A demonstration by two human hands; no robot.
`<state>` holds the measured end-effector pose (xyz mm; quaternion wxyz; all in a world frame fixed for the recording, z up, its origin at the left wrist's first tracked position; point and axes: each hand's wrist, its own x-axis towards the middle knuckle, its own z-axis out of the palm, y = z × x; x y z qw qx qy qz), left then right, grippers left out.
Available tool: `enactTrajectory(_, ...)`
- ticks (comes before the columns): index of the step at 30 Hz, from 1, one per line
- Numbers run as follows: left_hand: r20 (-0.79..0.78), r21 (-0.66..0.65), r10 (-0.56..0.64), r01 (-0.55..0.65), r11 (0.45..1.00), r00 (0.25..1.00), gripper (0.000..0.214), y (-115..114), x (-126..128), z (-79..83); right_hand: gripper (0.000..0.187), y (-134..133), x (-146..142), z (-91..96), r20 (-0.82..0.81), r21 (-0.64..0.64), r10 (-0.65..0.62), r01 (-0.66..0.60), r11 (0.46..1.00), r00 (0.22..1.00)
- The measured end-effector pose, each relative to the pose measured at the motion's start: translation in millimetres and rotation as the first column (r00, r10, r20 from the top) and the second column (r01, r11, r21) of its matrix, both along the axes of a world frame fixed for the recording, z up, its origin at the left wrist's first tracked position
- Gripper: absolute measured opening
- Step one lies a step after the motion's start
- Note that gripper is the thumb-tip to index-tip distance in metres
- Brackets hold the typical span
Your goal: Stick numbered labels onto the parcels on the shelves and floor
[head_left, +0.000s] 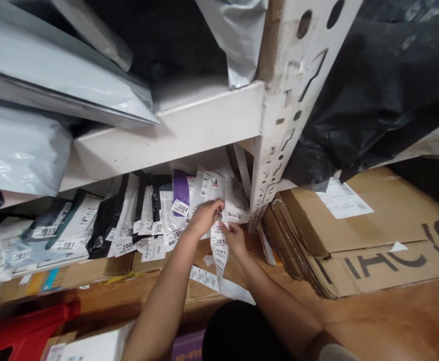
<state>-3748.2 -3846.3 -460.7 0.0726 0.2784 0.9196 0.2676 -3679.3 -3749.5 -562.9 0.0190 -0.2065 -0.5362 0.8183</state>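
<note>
A long white strip of numbered labels (pixel 219 250) hangs down from between my hands, with a label reading 3010 among them. My left hand (pixel 205 218) is closed, its fingertips pinching at the top of the strip, right against a clear-wrapped parcel (pixel 235 198). Just below and to the right, my right hand (pixel 235 238) pinches the strip's edge between thumb and fingers. Behind my left hand stands a row of bagged parcels with number labels, among them a purple one (pixel 181 193) marked 3004. The lower end of the strip (pixel 238 291) curls toward my knee.
A white perforated shelf post (pixel 275 120) rises right of my hands, and a shelf beam (pixel 166 135) crosses above them. Grey parcels (pixel 53 65) overhang at upper left. Flattened cardboard boxes (pixel 354 235) lie right. A red plastic object (pixel 31 326) is at lower left.
</note>
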Motion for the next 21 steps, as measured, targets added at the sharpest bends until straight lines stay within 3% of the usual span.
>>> enactTrajectory(10,-0.01,-0.102,-0.053,0.052,0.993,0.999,0.044,-6.0,5.4,13.8,0.032,22.0,25.4,9.0,-0.188,0.223,0.17,-0.127,0.967,0.967)
enactTrajectory(14,0.033,-0.118,0.0,0.004,0.993,0.999,0.037,-5.0,0.4,19.7,0.031,19.6,31.5,13.6,-0.25,0.317,0.238,-0.153,0.936,0.938)
enactTrajectory(21,0.126,-0.162,-0.056,0.076,0.984,0.99,0.041,-2.2,-27.1,30.6,0.04,-3.8,-1.9,32.3,-0.208,0.463,0.02,0.08,0.883,0.978)
